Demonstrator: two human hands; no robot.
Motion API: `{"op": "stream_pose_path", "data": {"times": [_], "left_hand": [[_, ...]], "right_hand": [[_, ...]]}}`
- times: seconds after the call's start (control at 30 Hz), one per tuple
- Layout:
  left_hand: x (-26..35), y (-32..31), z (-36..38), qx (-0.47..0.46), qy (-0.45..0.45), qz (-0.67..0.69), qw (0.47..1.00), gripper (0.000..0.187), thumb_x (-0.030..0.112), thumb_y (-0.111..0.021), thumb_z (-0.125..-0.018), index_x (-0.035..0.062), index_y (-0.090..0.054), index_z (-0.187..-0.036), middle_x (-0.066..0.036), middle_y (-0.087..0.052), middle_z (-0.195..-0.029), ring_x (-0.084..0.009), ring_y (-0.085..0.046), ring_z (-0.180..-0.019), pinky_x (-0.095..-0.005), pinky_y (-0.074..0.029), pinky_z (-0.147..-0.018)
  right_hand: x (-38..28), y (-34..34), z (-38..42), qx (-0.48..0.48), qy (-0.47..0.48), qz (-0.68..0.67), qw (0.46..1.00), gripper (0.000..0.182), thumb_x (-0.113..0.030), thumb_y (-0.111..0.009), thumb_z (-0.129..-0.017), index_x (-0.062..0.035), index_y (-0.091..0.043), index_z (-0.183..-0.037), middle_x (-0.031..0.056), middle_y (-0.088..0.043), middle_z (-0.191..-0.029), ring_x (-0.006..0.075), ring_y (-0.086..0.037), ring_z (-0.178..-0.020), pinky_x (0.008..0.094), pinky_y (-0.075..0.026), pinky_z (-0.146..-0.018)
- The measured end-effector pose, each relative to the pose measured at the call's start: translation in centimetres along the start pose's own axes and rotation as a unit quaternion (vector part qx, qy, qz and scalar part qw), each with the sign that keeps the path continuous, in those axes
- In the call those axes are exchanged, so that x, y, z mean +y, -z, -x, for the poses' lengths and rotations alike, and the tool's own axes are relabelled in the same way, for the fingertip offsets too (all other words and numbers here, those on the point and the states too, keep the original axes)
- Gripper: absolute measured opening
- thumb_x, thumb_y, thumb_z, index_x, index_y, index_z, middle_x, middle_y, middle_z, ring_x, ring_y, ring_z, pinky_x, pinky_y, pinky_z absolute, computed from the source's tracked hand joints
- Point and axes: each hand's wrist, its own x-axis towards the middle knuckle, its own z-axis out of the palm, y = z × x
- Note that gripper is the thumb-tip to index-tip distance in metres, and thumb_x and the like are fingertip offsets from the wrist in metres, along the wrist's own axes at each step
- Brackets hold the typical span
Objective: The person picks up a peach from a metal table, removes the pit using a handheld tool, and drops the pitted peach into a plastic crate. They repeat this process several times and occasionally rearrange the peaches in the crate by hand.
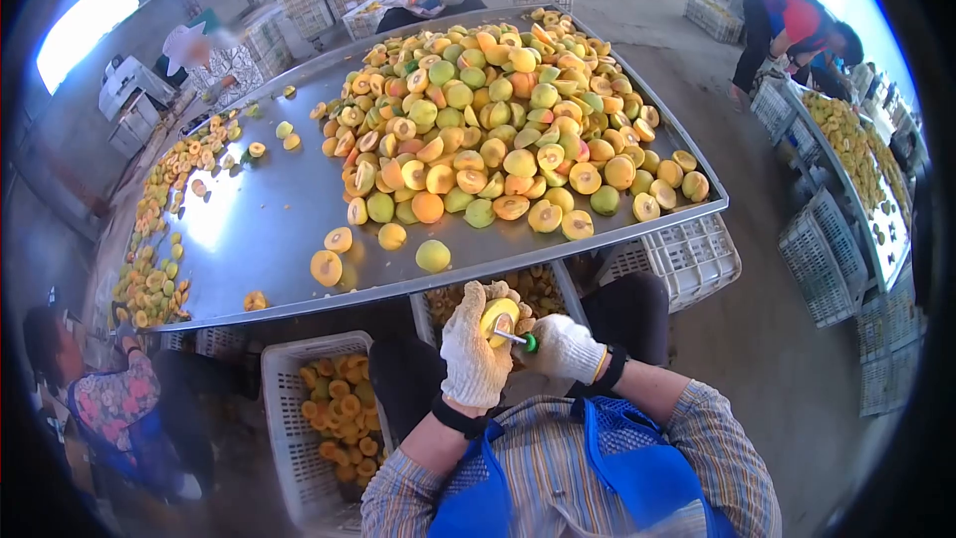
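My left hand (474, 351), in a soiled white work glove, is closed around a halved yellow fruit (499, 322) whose cut face points to the right. My right hand (566, 347), also gloved, grips a small tool (532, 342) with a green handle. The tool's thin metal shaft reaches to the cut face of the fruit, at the pit. Both hands are close together above my lap, just below the near edge of the metal table (438, 281). Beneath them is a crate (569, 296) with fruit pieces.
Halved fruits (468, 120) lie heaped on the table, with more along its left side. A white crate (282, 418) of orange halves stands at lower left, an upturned-looking crate (695, 257) at right. People sit at the table's far and left sides; others bend at another table.
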Motion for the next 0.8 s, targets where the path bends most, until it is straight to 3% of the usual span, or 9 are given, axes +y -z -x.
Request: {"op": "stream_pose_path", "data": {"times": [0.2,0.27,0.33,0.4,0.47,0.53,0.57,0.63,0.8], "left_hand": [[0.7,0.1,0.3,-0.009,0.012,-0.042,0.999,0.032,0.034,-0.058,-0.099,0.0031,-0.064,-0.096,-0.016,-0.065,-0.092,-0.0323,-0.066,-0.083,-0.0433,-0.056,-0.072],[1.2,-0.2,-0.1,-0.052,0.025,-0.022,0.998,0.031,0.033,-0.059,-0.098,0.0030,-0.064,-0.096,-0.017,-0.065,-0.092,-0.0328,-0.066,-0.082,-0.0438,-0.056,-0.070],[1.4,-0.1,-0.5,-0.184,0.047,0.022,0.981,0.028,0.030,-0.061,-0.096,0.0023,-0.064,-0.096,-0.017,-0.066,-0.092,-0.0329,-0.066,-0.081,-0.0432,-0.055,-0.068],[1.7,-0.2,-0.8,-0.162,0.048,-0.008,0.986,0.030,0.030,-0.059,-0.096,0.0012,-0.065,-0.091,-0.018,-0.066,-0.088,-0.0332,-0.067,-0.076,-0.0421,-0.055,-0.067],[1.8,-0.1,-1.2,-0.055,0.002,-0.265,0.963,0.034,0.030,-0.062,-0.093,-0.0032,-0.068,-0.090,-0.020,-0.068,-0.087,-0.0329,-0.068,-0.073,-0.0393,-0.058,-0.067],[2.0,0.0,-1.4,-0.044,0.012,-0.263,0.964,0.035,0.029,-0.059,-0.094,-0.0045,-0.068,-0.087,-0.020,-0.068,-0.084,-0.0326,-0.068,-0.068,-0.0383,-0.058,-0.065],[2.2,0.7,-1.5,-0.155,0.069,-0.150,0.974,0.036,0.028,-0.056,-0.096,-0.0040,-0.068,-0.086,-0.020,-0.068,-0.084,-0.0326,-0.068,-0.069,-0.0385,-0.058,-0.064],[1.0,1.9,-1.9,-0.299,0.083,0.041,0.950,0.039,0.032,-0.049,-0.101,-0.0011,-0.066,-0.087,-0.019,-0.067,-0.086,-0.0327,-0.068,-0.074,-0.0409,-0.057,-0.066],[3.8,4.2,-3.0,0.061,-0.049,0.062,0.995,0.038,0.041,-0.054,-0.099,0.0050,-0.063,-0.094,-0.014,-0.066,-0.087,-0.0309,-0.067,-0.077,-0.0444,-0.057,-0.070]], "right_hand": [[2.6,-2.5,-0.8,-0.009,0.105,0.025,0.994,0.028,-0.035,-0.065,-0.086,-0.0076,-0.071,-0.081,0.0140,-0.069,-0.074,0.0334,-0.069,-0.069,0.0439,-0.056,-0.064],[1.9,-4.1,0.2,-0.105,0.210,-0.291,0.927,0.030,-0.038,-0.065,-0.087,-0.0087,-0.071,-0.086,0.0111,-0.070,-0.075,0.0303,-0.070,-0.071,0.0431,-0.056,-0.065],[1.3,-3.8,0.8,-0.058,0.248,-0.315,0.914,0.033,-0.042,-0.065,-0.087,-0.0097,-0.071,-0.087,0.0096,-0.068,-0.069,0.0283,-0.069,-0.066,0.0417,-0.056,-0.063],[1.1,-1.3,0.4,0.040,0.187,0.028,0.981,0.031,-0.041,-0.064,-0.088,-0.0106,-0.070,-0.087,0.0094,-0.066,-0.065,0.0288,-0.067,-0.061,0.0412,-0.055,-0.058],[1.1,1.0,-0.5,0.022,0.162,0.088,0.983,0.026,-0.036,-0.063,-0.087,-0.0110,-0.070,-0.086,0.0092,-0.065,-0.063,0.0315,-0.066,-0.058,0.0418,-0.054,-0.053],[1.1,0.3,0.0,-0.080,0.139,0.087,0.983,0.022,-0.030,-0.068,-0.086,-0.0084,-0.071,-0.089,0.0096,-0.066,-0.065,0.0280,-0.066,-0.058,0.0406,-0.055,-0.057],[4.1,-4.9,-1.4,-0.020,0.328,-0.318,0.889,0.019,-0.020,-0.072,-0.084,-0.0045,-0.072,-0.095,0.0090,-0.067,-0.069,0.0229,-0.067,-0.065,0.0374,-0.055,-0.066],[1.4,-3.5,0.3,-0.260,0.190,-0.444,0.836,0.021,-0.014,-0.072,-0.084,-0.0020,-0.073,-0.101,0.0078,-0.070,-0.077,0.0163,-0.066,-0.074,0.0325,-0.053,-0.073],[0.4,-1.2,-0.2,-0.216,0.115,-0.288,0.926,0.027,-0.025,-0.066,-0.082,-0.0069,-0.075,-0.100,0.0097,-0.071,-0.074,0.0178,-0.066,-0.064,0.0341,-0.052,-0.063]]}}
